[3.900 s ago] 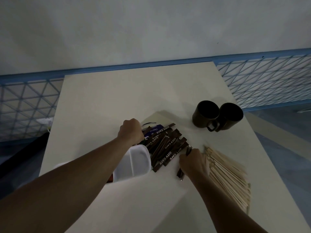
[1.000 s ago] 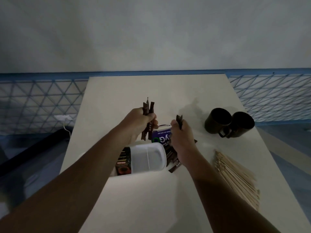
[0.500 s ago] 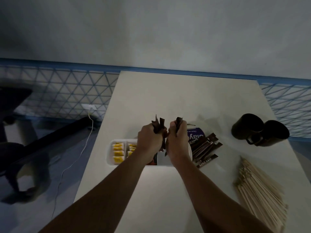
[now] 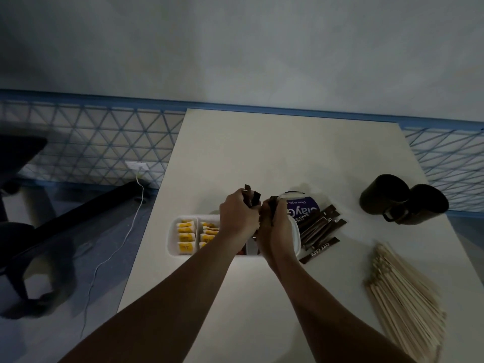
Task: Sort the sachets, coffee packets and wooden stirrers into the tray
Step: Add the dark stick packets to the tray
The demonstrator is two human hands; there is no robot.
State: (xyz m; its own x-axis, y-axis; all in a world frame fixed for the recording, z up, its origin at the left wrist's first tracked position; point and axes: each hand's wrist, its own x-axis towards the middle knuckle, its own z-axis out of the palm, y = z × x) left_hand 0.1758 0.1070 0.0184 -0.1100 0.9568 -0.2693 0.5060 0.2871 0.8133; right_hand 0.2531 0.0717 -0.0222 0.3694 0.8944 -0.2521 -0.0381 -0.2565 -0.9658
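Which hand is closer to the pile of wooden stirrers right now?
Right. Both hands grip coffee packets over the tray; the right hand is on the side toward the wooden stirrers, and the left hand is beside it, farther left.

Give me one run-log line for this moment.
left hand: grips coffee packets | right hand: grips packet | both above tray | loose packets, stirrers: on table

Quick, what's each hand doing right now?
Left hand: closed, gripping a few brown coffee packets.
Right hand: closed, gripping another brown packet.
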